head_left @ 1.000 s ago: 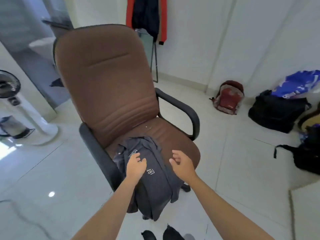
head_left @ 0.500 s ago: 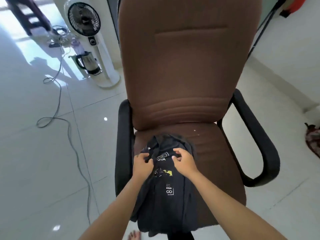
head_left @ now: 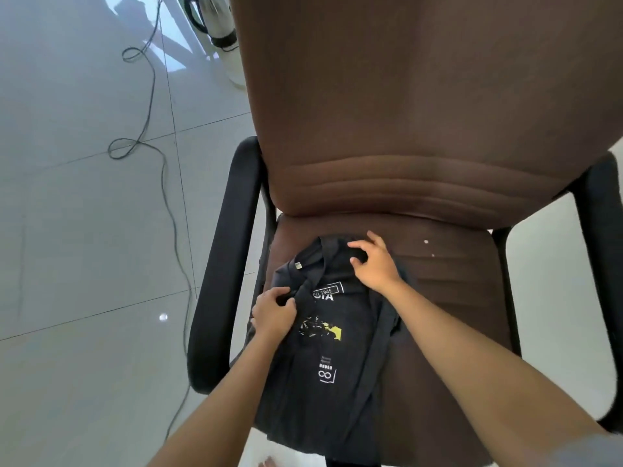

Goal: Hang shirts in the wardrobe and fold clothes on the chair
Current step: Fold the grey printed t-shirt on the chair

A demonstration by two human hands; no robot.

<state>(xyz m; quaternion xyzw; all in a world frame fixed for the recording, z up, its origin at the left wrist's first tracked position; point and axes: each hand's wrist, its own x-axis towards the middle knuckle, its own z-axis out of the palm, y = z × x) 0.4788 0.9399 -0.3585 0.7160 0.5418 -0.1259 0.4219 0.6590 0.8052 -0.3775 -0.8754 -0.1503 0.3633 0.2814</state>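
Dark cotton was pinched at the collar by both hands on the brown seat.

Cloth near the collar was nipped between the curled fingers [head_left: 281,294] of the left hand [head_left: 273,315], while the neckline further back was pressed and lightly gathered by the half-bent fingers of the right hand [head_left: 374,264]. The black T-shirt [head_left: 323,348] was laid print-up on the front left part of the chair [head_left: 438,315] seat, its hem hung over the front edge. The fabric was judged light, limp and prone to bunching, so the shoulder seams were thought the best hold. Bare seat was left to the right; the left armrest [head_left: 222,264] stood close beside the shirt, and a cable [head_left: 161,170] was trailed across the tiled floor [head_left: 84,264] beyond it.
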